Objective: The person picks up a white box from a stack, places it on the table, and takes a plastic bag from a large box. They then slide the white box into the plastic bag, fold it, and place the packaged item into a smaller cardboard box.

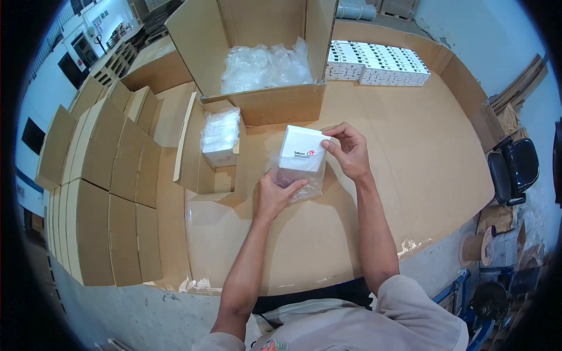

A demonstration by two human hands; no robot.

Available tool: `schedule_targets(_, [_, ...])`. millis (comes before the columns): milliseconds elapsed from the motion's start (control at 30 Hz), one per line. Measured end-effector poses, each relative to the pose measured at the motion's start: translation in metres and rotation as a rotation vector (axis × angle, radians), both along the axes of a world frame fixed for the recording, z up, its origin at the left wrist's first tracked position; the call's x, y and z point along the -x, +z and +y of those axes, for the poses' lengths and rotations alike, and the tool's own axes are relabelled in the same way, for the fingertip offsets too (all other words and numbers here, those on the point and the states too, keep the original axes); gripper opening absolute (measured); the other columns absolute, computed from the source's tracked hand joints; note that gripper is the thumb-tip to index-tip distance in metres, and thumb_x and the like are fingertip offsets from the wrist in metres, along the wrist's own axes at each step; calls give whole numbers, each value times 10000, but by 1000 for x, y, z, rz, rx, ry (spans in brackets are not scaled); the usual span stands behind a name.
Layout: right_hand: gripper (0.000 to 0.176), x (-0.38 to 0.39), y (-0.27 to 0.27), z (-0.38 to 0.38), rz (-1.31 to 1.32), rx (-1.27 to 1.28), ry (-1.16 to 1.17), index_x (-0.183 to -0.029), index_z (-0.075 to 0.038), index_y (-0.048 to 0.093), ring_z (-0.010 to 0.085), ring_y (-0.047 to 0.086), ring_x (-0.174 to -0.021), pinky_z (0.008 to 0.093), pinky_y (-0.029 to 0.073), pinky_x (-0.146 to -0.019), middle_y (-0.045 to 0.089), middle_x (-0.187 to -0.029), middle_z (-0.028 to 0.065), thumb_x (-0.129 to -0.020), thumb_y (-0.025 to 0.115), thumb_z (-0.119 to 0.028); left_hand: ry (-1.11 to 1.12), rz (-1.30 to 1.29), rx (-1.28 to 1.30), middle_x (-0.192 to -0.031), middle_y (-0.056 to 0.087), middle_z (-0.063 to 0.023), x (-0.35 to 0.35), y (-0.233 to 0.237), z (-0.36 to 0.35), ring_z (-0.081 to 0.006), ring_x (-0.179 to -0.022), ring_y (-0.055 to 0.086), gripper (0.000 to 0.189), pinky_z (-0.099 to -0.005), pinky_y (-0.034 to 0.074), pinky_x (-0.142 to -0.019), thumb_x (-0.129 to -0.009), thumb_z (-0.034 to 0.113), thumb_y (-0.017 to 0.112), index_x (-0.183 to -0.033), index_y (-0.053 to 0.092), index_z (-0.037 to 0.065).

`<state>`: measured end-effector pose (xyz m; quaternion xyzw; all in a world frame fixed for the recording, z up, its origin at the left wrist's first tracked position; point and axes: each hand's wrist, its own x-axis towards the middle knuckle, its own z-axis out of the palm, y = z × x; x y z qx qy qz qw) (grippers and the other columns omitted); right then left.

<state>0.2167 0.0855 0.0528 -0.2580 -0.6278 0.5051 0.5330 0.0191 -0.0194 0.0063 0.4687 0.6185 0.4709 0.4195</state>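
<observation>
Fingers [294,186] of the left hand [274,198] grip the clear plastic bag [316,182] while the right hand [349,153] pinches the small white cardboard box [301,151], which looks light and stiff, by its corner.

I find open tabletop [433,158] right of the right hand [348,153] and along the near edge. Ahead, a large open carton [263,105] blocks passage. Left of the left hand [275,196] stand a small open box [219,146] and stacked flat cartons [111,181]. White boxes [377,64] line the far edge.
</observation>
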Motion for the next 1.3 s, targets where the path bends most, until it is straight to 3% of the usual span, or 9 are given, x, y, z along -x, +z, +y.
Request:
schedule_targets(133, [164,1,0,0,-38,7,11,-1030,9,687,180,654,-1046,349,486,-1003,715,-1046,103,-890,764,-26,-14,-31,-52,-1054,739,-101,-3,16,-4,-153,-917,693,476,-334,567,-808,-830,205,883,-1181,668,-34])
schedule_targets(233, [157,0,-1,0,-59,5,17,-1024,9,687,176,653,-1032,347,484,-1003,715,-1038,96,-888,756,-25,15,-227,-127,-1021,749,-82,-1,1,-1,-142,-898,688,427,-326,555,-813,-892,267,828,-1171,704,-32])
schedule_targets(467, [169,1,-2,-1,-166,-52,27,-1046,0,694,165,652,-1016,339,493,-974,715,-1012,79,-890,744,-41,46,-285,-182,-1089,723,-61,1,6,0,-121,-982,660,382,-292,521,-871,-948,251,777,-1204,693,-20])
schedule_targets(767, [402,6,9,-15,-249,116,152,-1261,-12,623,135,651,-969,295,540,-845,675,-1107,60,-883,758,-16,187,-381,-191,-1005,729,-53,2,-8,6,-100,-897,646,355,-278,516,-806,-966,278,760,-1148,703,-21])
schedule_targets(867, [411,13,2,-15,-166,171,200,-1271,-12,597,109,642,-926,267,541,-794,670,-1041,49,-888,740,27,200,-372,-189,-1001,730,-55,3,-13,8,-99,-892,647,356,-277,518,-797,-971,283,754,-1142,703,-25])
schedule_targets(1300, [156,3,-4,-10,-283,141,189,-1052,18,712,97,660,-842,272,561,-817,715,-941,33,-906,749,-21,135,-288,-208,-999,730,-62,3,3,5,-98,-875,652,307,-276,526,-790,-992,244,726,-1124,700,-32])
